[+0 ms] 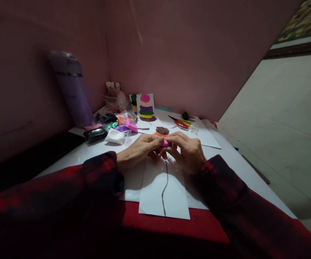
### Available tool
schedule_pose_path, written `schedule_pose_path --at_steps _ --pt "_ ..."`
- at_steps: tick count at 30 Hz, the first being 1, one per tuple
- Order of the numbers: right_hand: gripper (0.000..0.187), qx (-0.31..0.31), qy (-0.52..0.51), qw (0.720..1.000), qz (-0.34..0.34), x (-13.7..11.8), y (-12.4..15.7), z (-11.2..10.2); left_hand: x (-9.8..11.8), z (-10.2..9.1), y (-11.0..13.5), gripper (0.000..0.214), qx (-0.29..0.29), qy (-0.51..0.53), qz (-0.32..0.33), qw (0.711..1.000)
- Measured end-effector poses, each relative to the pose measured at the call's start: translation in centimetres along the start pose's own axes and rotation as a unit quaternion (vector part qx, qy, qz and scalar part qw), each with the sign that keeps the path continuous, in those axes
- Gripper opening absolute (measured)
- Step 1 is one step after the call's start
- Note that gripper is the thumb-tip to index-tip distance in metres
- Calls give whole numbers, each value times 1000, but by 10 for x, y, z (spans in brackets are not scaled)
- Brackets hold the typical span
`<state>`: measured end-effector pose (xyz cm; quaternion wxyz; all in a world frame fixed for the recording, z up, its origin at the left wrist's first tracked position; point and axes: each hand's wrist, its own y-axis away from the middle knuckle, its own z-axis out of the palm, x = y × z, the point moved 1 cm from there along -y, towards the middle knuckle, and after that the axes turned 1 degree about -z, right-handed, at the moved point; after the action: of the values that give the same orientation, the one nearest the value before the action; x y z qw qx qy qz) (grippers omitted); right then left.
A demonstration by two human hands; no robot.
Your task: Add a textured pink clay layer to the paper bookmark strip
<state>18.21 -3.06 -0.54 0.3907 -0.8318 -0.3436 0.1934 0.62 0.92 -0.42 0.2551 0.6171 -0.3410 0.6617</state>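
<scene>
Both hands meet over a white sheet of paper [151, 196], which bears a wavy dark line running down toward its near edge. Between my fingers is a small bright pink lump of clay [165, 143]. My left hand [142, 148] pinches it from the left with thumb and fingers. From the other side the bent fingers of my right hand [189, 151] close on the same lump; something dark green shows beside it, too small to name. Just beyond my fingertips, a rough brown patch [162, 130] above an orange patch [159, 134] is partly hidden.
Several bags of coloured clay [116, 136] lie at the left, near a purple bottle [73, 90]. A card with painted colour bands [146, 107] stands at the back. Red-handled scissors [181, 124] rest on paper at the right. Walls border the table [225, 158].
</scene>
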Motion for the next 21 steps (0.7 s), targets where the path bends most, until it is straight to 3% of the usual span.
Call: schedule_pose_path --at_steps 4,10,16,21 --pt "13 21 -2 1000 -13 1 0 0 0 1 0 41 -3 5 -7 1000" --pt "19 -7 5 1000 0 1 0 0 -2 0 -1 43 0 -7 -5 1000" --pt "8 17 -2 1000 -16 0 0 0 -1 0 -1 39 -6 8 -9 1000" --pt "19 1 6 1000 -8 0 -1 -1 -4 -1 -1 43 -10 -14 4 1000"
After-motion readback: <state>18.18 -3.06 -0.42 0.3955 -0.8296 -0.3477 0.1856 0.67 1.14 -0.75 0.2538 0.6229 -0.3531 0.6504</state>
